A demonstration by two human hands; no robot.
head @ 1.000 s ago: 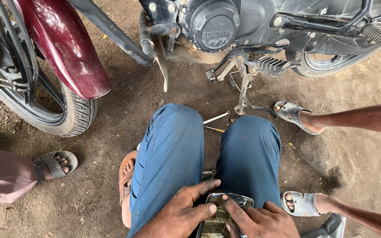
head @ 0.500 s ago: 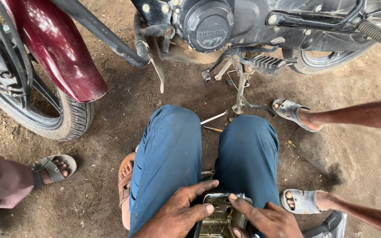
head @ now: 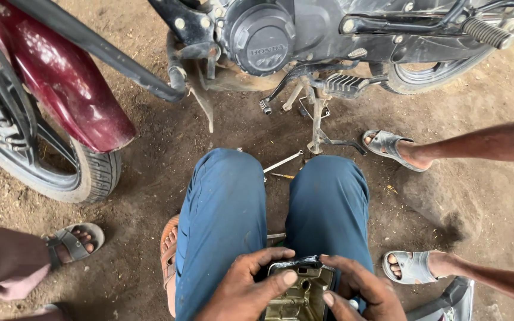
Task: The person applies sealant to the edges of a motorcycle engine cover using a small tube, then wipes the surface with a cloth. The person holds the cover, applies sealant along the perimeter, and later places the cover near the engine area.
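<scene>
My left hand (head: 246, 288) and my right hand (head: 361, 290) both grip a small greasy metal engine part (head: 300, 292), brass-coloured inside with a dark rim, held low between my knees. My left thumb lies across its top edge and my right fingers curl over its right side. My legs in blue trousers (head: 227, 220) fill the middle of the view; I sit squatting on bare earth.
A motorcycle stands ahead: dark engine case (head: 263, 38), maroon front mudguard (head: 66, 89), front tyre (head: 78, 178), footpeg and stand (head: 334, 89). A spanner (head: 284, 161) lies on the dirt. Other people's sandalled feet are at right (head: 391, 145), (head: 411, 267) and left (head: 72, 241).
The view has tilted slightly, and the motorcycle appears lower and nearer. My hands keep hold of the metal part; the left thumb has shifted across its top. The left person's foot moved a little.
</scene>
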